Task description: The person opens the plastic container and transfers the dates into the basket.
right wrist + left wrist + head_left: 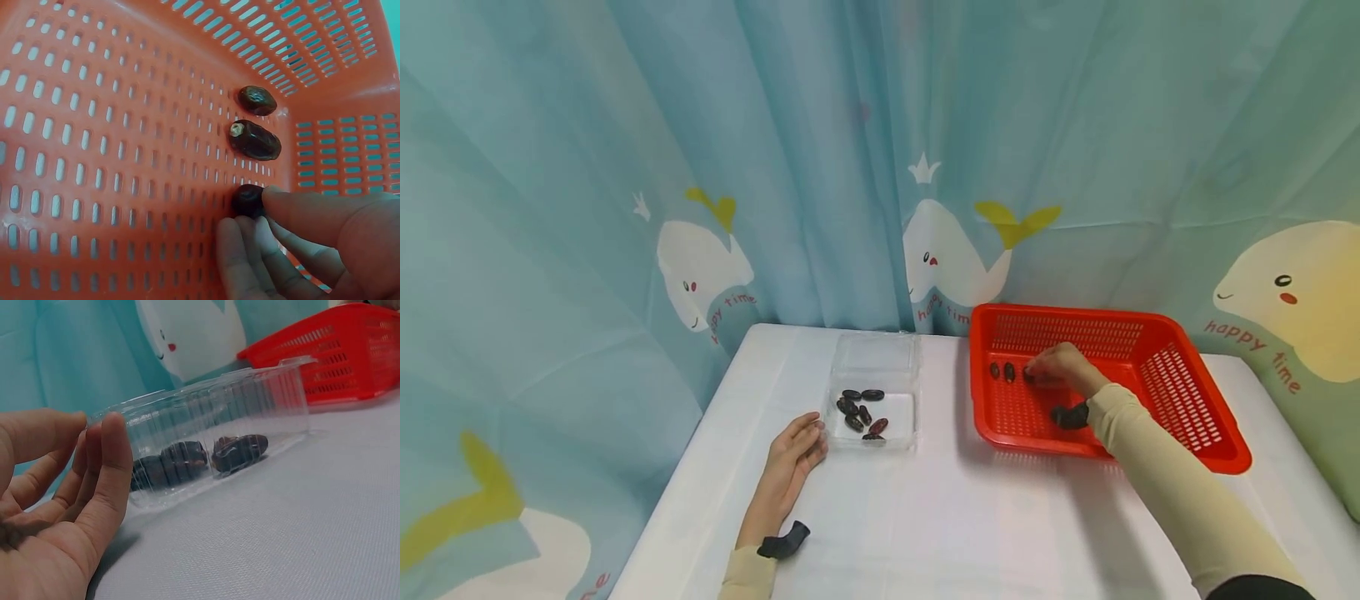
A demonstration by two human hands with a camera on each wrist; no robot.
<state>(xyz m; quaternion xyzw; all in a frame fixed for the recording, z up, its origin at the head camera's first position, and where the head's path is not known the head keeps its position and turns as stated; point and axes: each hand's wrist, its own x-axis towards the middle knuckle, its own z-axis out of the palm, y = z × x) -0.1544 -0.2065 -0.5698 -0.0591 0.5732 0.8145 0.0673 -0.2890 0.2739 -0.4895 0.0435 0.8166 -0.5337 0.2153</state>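
Inside the red basket, the right hand pinches a small date, probably light, soft and sticky; the left hand rests relaxed beside the clear box.

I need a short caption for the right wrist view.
Right hand pinches a dark date on the red basket floor, beside two others.
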